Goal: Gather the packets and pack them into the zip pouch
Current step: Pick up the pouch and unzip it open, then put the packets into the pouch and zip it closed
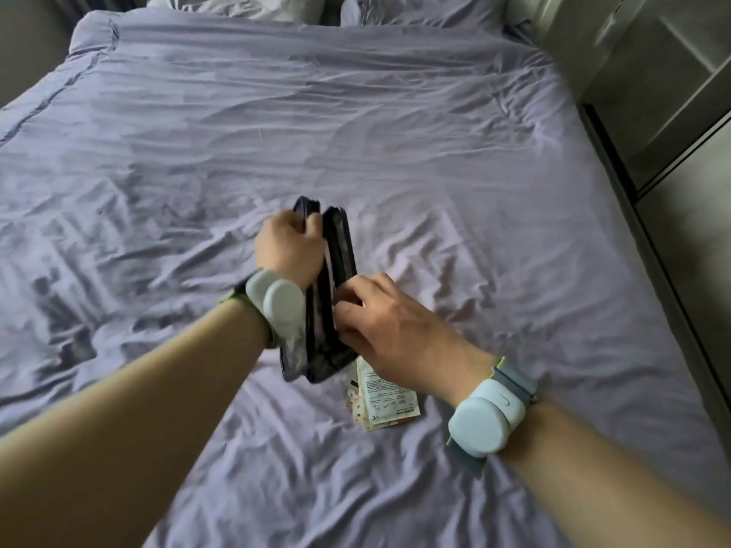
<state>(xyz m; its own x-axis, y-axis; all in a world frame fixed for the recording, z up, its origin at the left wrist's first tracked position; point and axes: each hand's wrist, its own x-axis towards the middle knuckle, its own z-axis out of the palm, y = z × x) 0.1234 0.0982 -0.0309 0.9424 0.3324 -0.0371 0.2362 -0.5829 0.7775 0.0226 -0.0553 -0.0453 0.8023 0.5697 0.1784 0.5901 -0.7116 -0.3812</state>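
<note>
A dark navy zip pouch (339,247) with clear sides stands on its edge on the bed, its top gaping. My left hand (290,249) grips the pouch's left rim and holds it apart. My right hand (389,326) is at the pouch's near right rim, fingers pinched on the edge; whether they hold a packet too is hidden. A small stack of white printed packets (385,401) lies flat on the sheet just under my right wrist, beside the pouch's near end.
A wrinkled lavender bedsheet (435,152) covers the whole bed. Pillows (415,9) lie at the far end. A pale cabinet (672,92) stands along the right side of the bed. Both wrists wear light blue bands.
</note>
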